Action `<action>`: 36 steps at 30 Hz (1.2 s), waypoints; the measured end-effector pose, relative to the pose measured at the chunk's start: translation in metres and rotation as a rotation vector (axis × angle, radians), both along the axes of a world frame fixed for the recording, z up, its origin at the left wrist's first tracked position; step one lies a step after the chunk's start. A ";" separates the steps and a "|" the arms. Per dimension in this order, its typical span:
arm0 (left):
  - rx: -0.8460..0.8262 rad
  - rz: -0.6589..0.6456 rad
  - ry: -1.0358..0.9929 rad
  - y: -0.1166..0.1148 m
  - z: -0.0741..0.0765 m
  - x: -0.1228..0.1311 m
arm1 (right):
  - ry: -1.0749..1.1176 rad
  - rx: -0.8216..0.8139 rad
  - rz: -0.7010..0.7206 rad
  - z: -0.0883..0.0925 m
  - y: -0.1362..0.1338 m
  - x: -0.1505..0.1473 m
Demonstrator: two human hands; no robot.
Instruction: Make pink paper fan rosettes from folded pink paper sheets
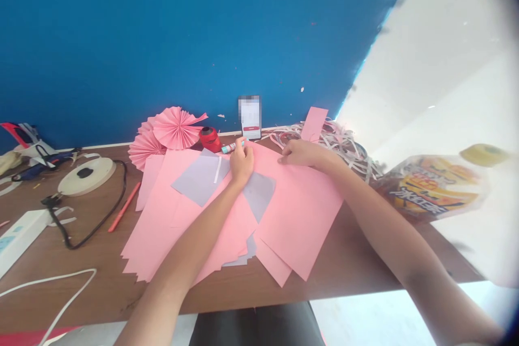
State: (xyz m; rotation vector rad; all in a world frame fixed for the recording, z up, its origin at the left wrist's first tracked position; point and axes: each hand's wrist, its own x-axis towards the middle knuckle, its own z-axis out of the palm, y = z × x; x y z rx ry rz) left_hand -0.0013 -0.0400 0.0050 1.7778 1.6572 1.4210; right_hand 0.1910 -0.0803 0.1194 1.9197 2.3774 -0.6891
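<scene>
A pink paper sheet [306, 216] lies at a slant on top of other paper, right of centre. My left hand [242, 165] is closed at its upper left corner, beside a teal and white glue stick [232, 147]. Along the sheet's far edge, my right hand [302, 153] has its fingers curled onto the paper; the fingertips are partly hidden. Beneath and to the left spreads a stack of pink sheets [156, 227]. Two grey-purple paper pieces [198, 175] rest on that stack, one with a narrow white strip on it.
Pink folded paper fans [177, 128], a red round object [210, 139] and an upright phone [250, 119] stand along the wall. Paper shreds [344, 143] and a drink bottle [438, 186] are at right. A red pen [125, 206], a kettle base [87, 177] and a power strip [22, 235] lie left.
</scene>
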 end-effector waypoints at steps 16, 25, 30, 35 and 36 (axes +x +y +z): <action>-0.178 -0.037 -0.386 0.016 -0.010 -0.004 | -0.167 0.067 -0.020 0.009 0.006 0.014; -0.206 -0.127 -0.445 0.020 -0.008 -0.003 | -0.280 0.389 -0.299 0.033 -0.007 0.027; -0.218 -0.245 -0.300 0.021 -0.011 0.001 | -0.254 0.352 -0.268 0.028 -0.003 0.022; -0.150 -0.431 -0.214 0.015 -0.007 0.003 | -0.220 0.197 -0.152 0.003 0.011 0.017; -0.138 -0.459 -0.198 0.014 -0.006 0.003 | -0.203 0.212 -0.141 -0.003 0.016 0.018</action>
